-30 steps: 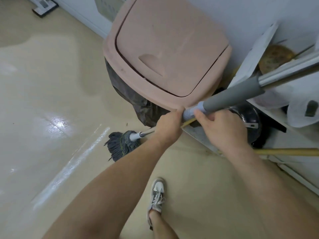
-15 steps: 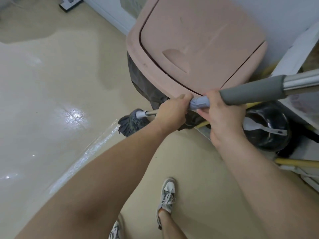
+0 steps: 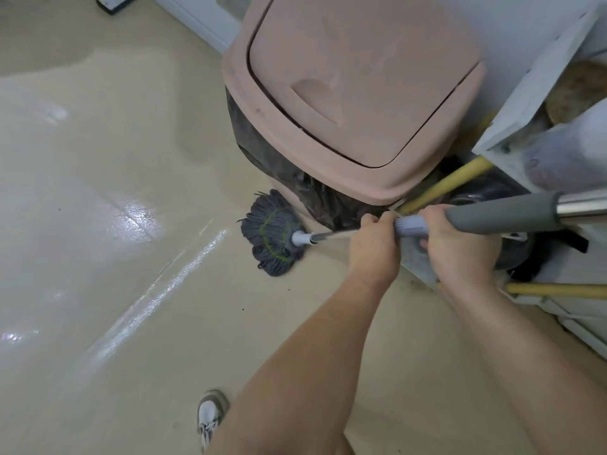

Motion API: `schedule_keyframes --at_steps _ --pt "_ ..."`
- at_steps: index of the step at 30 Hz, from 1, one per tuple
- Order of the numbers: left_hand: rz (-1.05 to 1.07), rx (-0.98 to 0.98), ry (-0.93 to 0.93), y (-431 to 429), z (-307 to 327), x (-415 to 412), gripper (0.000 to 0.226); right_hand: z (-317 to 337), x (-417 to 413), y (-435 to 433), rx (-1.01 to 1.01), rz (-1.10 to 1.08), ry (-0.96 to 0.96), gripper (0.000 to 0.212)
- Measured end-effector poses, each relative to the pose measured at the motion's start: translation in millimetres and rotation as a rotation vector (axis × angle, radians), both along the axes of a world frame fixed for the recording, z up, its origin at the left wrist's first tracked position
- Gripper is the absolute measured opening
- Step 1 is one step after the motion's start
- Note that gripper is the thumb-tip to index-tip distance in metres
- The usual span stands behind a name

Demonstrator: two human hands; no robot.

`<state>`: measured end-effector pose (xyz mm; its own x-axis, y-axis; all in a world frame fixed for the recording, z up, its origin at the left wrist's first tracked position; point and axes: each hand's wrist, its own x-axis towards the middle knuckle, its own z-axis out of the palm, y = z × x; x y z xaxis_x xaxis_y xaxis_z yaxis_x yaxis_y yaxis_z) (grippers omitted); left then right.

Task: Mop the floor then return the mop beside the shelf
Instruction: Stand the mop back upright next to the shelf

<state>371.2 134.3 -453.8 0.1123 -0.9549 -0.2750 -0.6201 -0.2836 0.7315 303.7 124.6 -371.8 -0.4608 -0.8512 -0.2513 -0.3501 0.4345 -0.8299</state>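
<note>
Nearest: one shoe [image 3: 209, 417] on the beige floor [image 3: 98, 224], low in the head view.

Both forearms reach forward. Left hand [image 3: 372, 246] closed round the thin metal shaft of the mop [image 3: 328, 235]. Right hand [image 3: 460, 247] just behind it, wrapped round the pale ribbed collar where the grey foam grip [image 3: 502, 215] begins. The hands sit close together, almost touching, both clamped on the handle.

Mop head [image 3: 271, 233], dark strands with a green stitched ring, lies spread on the floor just beside the foot of the pink bin [image 3: 354, 93], touching or nearly touching its black liner.

Floor to the left shows wet sheen and streaks.

Right of the bin: white shelf [image 3: 525, 103], yellow poles [image 3: 450, 182] leaning at its base.

Judgement: mopping step, working the strip along the bin. Next calls for drawing the head clear of the liner, then standing the mop beside the shelf without snagging the poles.
</note>
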Motion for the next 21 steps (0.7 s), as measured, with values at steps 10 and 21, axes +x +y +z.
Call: schedule_keyframes --at_steps 10,21 --pt "-0.093 0.125 0.208 17.1 42.5 -61.3 0.035 57.0 -54.1 -1.4 0.129 0.154 0.078 0.034" --pt "-0.161 0.010 0.178 39.1 112.3 -21.7 0.037 98.9 -32.3 27.6 -0.001 0.310 0.105 0.023"
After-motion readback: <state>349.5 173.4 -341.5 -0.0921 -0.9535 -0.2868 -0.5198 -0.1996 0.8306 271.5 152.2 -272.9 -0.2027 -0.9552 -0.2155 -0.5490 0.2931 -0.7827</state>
